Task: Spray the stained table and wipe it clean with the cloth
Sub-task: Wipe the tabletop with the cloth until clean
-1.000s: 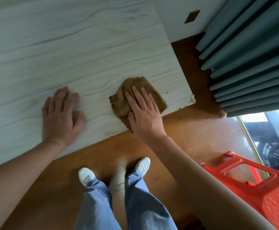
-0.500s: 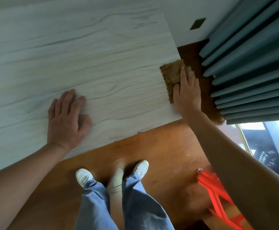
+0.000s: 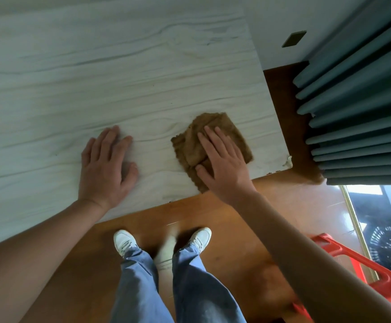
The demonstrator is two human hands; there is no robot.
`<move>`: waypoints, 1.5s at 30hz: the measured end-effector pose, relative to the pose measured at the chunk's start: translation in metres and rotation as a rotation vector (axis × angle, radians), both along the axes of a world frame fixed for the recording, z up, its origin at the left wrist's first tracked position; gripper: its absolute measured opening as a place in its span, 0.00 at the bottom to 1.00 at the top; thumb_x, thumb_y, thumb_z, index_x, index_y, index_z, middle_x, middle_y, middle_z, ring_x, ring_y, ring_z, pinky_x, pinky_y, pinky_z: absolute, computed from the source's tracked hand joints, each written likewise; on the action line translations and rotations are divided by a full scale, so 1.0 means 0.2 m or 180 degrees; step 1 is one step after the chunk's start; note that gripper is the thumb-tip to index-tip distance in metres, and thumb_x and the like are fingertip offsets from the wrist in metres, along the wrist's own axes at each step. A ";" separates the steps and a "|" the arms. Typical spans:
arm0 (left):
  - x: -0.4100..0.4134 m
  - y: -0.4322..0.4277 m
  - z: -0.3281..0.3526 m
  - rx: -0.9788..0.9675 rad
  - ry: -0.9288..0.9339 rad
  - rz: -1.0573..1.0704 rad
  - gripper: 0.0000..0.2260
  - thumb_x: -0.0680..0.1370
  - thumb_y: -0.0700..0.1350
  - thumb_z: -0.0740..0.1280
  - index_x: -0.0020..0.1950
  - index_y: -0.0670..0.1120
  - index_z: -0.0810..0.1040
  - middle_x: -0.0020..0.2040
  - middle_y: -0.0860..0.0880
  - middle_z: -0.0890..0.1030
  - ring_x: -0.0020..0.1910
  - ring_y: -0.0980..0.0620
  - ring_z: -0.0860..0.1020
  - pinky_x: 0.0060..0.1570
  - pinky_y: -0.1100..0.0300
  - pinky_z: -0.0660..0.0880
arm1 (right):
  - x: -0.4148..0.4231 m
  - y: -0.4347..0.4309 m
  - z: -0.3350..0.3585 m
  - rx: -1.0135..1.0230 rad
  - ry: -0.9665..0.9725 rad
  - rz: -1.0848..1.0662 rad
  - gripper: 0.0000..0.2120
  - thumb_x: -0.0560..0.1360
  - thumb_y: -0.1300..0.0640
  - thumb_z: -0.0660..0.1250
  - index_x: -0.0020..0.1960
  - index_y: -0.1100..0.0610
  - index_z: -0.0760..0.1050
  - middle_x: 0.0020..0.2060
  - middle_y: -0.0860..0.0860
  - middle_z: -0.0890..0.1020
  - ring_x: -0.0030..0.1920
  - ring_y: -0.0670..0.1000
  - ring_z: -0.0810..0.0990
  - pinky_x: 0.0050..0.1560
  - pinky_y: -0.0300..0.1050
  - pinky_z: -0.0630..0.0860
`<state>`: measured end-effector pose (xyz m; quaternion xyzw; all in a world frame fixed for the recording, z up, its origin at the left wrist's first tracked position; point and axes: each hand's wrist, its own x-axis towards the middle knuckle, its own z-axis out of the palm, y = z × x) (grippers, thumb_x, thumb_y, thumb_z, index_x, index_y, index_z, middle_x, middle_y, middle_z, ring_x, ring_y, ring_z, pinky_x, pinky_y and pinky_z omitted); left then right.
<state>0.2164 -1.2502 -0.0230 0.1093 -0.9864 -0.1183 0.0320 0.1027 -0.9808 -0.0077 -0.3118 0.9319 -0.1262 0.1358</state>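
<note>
Pale wood-grain table, viewed from above, set over an orange-brown wooden floor. Near right corner of tabletop chipped. Grey-blue pleated curtain hung at far right, beside the table's right edge. Red plastic stool stood on floor at lower right, partly hidden behind the right forearm.

Brown cloth lay crumpled on the tabletop near the front edge, toward the right corner, its lower corner reaching the table edge.

Right hand laid flat on the cloth, palm down, fingers extended and slightly spread, pressing rather than gripping. Left hand rested open and flat on bare tabletop, palm down, just left of the cloth and apart from it, holding nothing.

White shoes and blue trousers seen below, planted close to the table's front edge.
</note>
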 end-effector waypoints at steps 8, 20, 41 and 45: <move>0.00 -0.02 -0.02 -0.0080 0.0133 -0.0061 0.27 0.78 0.55 0.59 0.74 0.44 0.73 0.79 0.40 0.67 0.79 0.37 0.65 0.78 0.40 0.58 | -0.47 -0.21 -0.05 0.0317 0.0278 -0.0512 0.34 0.81 0.43 0.52 0.83 0.53 0.49 0.82 0.55 0.52 0.82 0.57 0.45 0.81 0.57 0.43; 0.01 -0.02 0.00 0.0039 -0.0068 -0.0076 0.28 0.78 0.55 0.60 0.76 0.45 0.70 0.81 0.41 0.65 0.81 0.40 0.61 0.80 0.41 0.54 | 0.03 -0.44 -0.08 -0.0006 0.0380 -0.0505 0.32 0.80 0.46 0.55 0.82 0.52 0.55 0.82 0.54 0.56 0.82 0.57 0.50 0.81 0.57 0.45; 0.57 -1.09 0.01 -0.0174 -0.0193 0.0117 0.28 0.80 0.53 0.56 0.79 0.45 0.67 0.82 0.40 0.62 0.81 0.39 0.59 0.79 0.38 0.52 | 0.48 -0.66 -0.05 0.0305 0.0200 -0.1276 0.34 0.79 0.45 0.53 0.83 0.51 0.50 0.83 0.54 0.51 0.82 0.56 0.45 0.80 0.58 0.41; 0.55 -1.08 -0.01 -0.0095 -0.0100 0.0122 0.28 0.80 0.52 0.58 0.80 0.47 0.66 0.82 0.41 0.62 0.82 0.41 0.58 0.80 0.39 0.52 | 0.36 -0.92 -0.05 0.0403 0.0175 -0.1464 0.34 0.79 0.46 0.52 0.83 0.52 0.48 0.83 0.55 0.49 0.82 0.58 0.45 0.80 0.59 0.41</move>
